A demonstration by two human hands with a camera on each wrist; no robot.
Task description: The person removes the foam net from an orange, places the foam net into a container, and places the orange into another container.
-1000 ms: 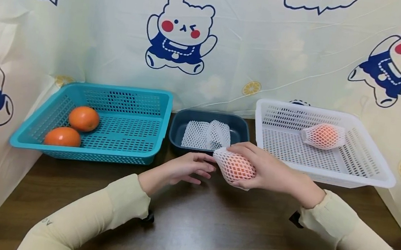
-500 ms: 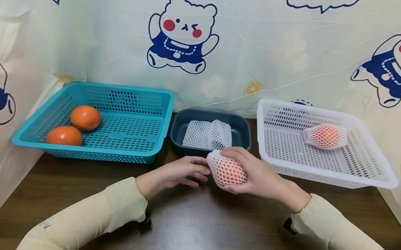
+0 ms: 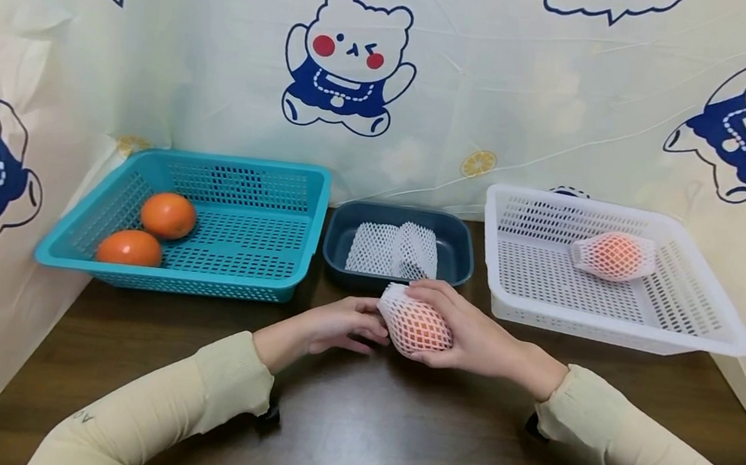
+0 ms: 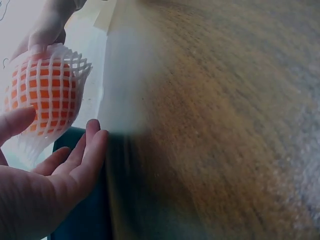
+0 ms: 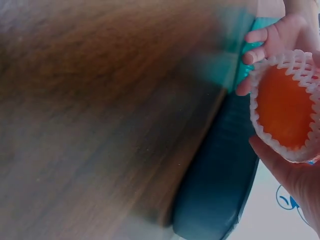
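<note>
My right hand [image 3: 472,336] grips an orange [image 5: 284,107] wrapped in a white foam net sleeve [image 3: 413,320], held over the table in front of the dark blue tub. One end of the sleeve gapes in the right wrist view, baring the fruit's skin. Its gathered end points toward my left hand [image 3: 344,327], whose fingers are relaxed and slightly bent. In the left wrist view the thumb [image 4: 17,122] overlaps the net's side, while the other fingers [image 4: 92,155] stay apart from it. Two more foam net sleeves [image 3: 371,249] lie in the tub [image 3: 456,253].
A teal basket [image 3: 257,281] at the left holds two bare oranges [image 3: 168,215]. At the right, a white basket [image 3: 530,309] contains one netted orange [image 3: 615,256]. Behind the containers hangs a printed cloth [image 3: 448,118]. The brown wooden table [image 3: 350,429] stretches out in front.
My right hand has brought the netted orange a little left, closer to my left hand, which stays nearly in place. The head view has shifted slightly.
</note>
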